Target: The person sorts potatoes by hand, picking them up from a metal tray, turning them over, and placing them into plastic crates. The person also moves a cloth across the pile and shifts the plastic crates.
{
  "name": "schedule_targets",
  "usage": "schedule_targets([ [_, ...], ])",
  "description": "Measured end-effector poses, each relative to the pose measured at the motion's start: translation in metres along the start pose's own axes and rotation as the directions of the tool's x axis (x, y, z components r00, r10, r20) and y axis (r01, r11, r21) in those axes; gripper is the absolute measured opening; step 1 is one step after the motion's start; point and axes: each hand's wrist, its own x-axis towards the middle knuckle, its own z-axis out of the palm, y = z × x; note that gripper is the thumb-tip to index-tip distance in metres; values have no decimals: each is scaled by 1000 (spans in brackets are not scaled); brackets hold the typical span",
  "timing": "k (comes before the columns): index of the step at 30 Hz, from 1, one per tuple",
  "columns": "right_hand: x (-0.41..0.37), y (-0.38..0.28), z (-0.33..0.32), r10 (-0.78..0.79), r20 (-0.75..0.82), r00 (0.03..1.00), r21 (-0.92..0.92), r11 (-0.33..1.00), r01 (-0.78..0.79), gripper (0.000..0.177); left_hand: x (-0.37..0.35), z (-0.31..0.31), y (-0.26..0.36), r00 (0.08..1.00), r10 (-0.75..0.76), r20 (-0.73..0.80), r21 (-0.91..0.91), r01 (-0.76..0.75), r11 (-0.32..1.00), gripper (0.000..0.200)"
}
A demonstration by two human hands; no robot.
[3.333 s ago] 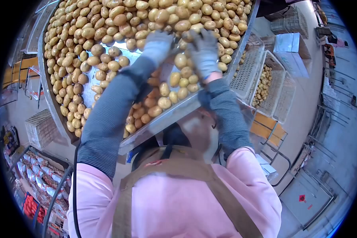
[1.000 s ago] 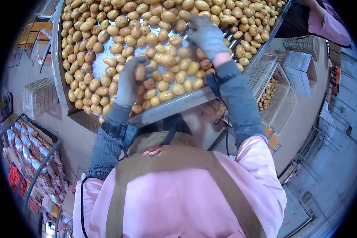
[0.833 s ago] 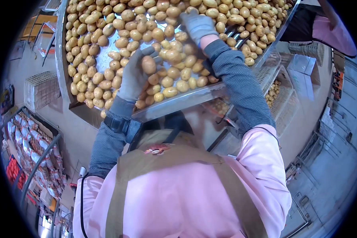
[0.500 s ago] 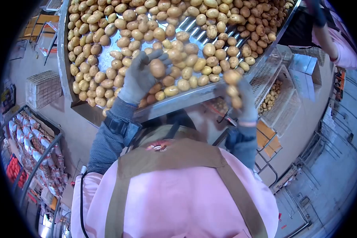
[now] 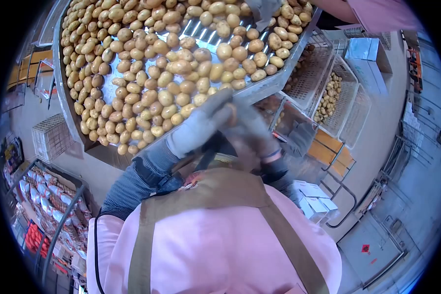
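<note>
Potatoes (image 5: pixel 152 98) cover most of the metal sorting table (image 5: pixel 264 88). In front of the table's near edge, my two grey-gloved hands have come together. My left hand (image 5: pixel 198 125) is closed, its fingers curled at a brown potato (image 5: pixel 232 114) that shows between the hands. My right hand (image 5: pixel 252 130) is smeared by motion beside that potato, and its fingers cannot be made out. Bare rollers (image 5: pixel 201 32) show among the potatoes toward the back.
A co-worker's gloved hand (image 5: pixel 264 11) reaches over the table's far right. Plastic crates (image 5: pixel 340 105), one with potatoes, stand at right near a cardboard box (image 5: pixel 365 61). White boxes (image 5: pixel 314 198) lie below. At left are a crate (image 5: pixel 53 137) and a rack of bagged goods (image 5: pixel 54 201).
Both hands have drawn back from over the potatoes and met near my chest. The potatoes seen in the right hand are now lost in blur. A co-worker's hand has come over the table.
</note>
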Motion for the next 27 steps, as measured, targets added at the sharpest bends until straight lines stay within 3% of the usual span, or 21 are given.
schedule_targets([
  [1,-4,8,23,-67,-36,997,-96,993,64,34,2,3,3,988,154,-7,299,-145,943,44],
  [2,-14,-2,27,-133,27,991,-409,903,133,33,14,-5,1,972,228,-62,382,-189,905,44],
  [3,-16,2,23,-196,23,980,-479,859,183,31,33,-23,-3,948,300,-104,463,-221,859,43],
  [4,-18,6,19,-258,19,966,-549,805,225,30,54,-49,-20,853,517,-70,747,-299,594,43],
  [5,-20,11,15,-318,15,948,-615,744,259,29,61,-58,2,890,448,-83,873,-151,463,48],
  [6,-12,11,5,-234,-83,969,-366,912,188,29,69,-75,-11,919,393,-23,971,-72,227,53],
  [7,-14,-7,9,-252,-48,967,-282,932,229,29,73,-91,-32,945,327,19,991,-60,117,54],
  [9,-17,-43,18,-288,23,957,-100,952,289,27,73,-106,-55,907,407,106,993,-120,9,54],
  [10,-13,-50,20,-133,26,991,214,969,124,26,70,-109,-59,901,427,78,985,-135,105,60],
  [11,-13,-52,20,13,83,996,506,861,-54,24,64,-111,-61,897,441,45,969,-146,197,67],
  [12,-15,-52,15,-258,103,961,-66,962,265,27,62,-115,-62,843,535,55,951,-208,230,58],
  [13,-18,-51,10,-509,115,853,-611,641,465,30,61,-114,-67,858,502,-106,826,-205,525,52],
  [14,-7,-48,-1,-626,232,745,-704,420,572,30,56,-107,-62,869,424,-255,619,-190,762,47],
  [15,12,-53,-9,-485,97,869,-556,698,451,31,48,-102,-56,872,306,-383,351,-169,921,41],
  [16,30,-58,-17,-307,-51,950,-287,916,280,31,36,-100,-37,921,29,-390,18,-24,1000,40],
  [17,48,-64,-24,-121,-188,975,2,992,124,31,26,-97,-34,993,10,-116,-556,-73,828,48],
  [20,105,-75,-35,-392,-184,901,-584,781,221,34,3,-77,-5,998,50,-31,-703,-58,709,58],
  [21,118,-73,-25,-327,-221,919,-589,796,141,35,0,-74,-3,997,69,-26,-732,-66,678,59],
  [23,150,-26,-10,-749,157,643,-920,125,371,34,-6,-72,-4,994,105,-32,-774,-91,626,59],
  [25,138,-6,35,-676,218,704,-883,172,437,21,-10,-79,-11,992,128,-8,-797,-84,599,62],
  [27,123,-4,71,-284,74,956,-387,875,290,28,-24,-75,6,998,24,-64,-818,-66,572,58],
])
